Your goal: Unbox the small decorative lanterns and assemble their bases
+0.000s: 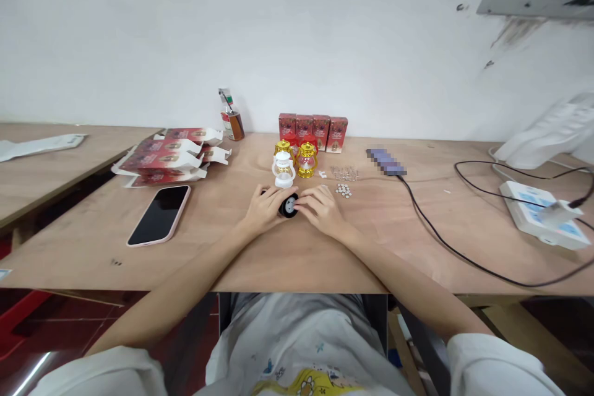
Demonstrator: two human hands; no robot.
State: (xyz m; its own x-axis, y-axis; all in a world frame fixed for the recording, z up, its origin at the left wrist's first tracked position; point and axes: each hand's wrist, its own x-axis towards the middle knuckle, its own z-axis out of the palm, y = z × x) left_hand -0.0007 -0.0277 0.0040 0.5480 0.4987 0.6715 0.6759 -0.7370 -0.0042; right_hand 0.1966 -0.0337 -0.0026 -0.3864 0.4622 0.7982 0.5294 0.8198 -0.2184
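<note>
Both my hands meet at the middle of the wooden table (288,260). My left hand (264,207) is wrapped round a small black lantern (288,205) lying on its side, its round base with a white patch facing me. My right hand (320,207) touches the same lantern from the right, fingers curled against it. Just behind stand a white toy lantern (283,171) and gold ones (306,159). A small heap of button cells (344,190) lies right of my right hand, and tiny screws (344,172) lie behind it.
A row of red boxes (313,130) stands at the wall. Flat red cartons (169,158) are stacked at the left, with a phone (160,214) in front. A small bottle (231,116), a power strip (542,213) and black cables (445,241) are also on the table.
</note>
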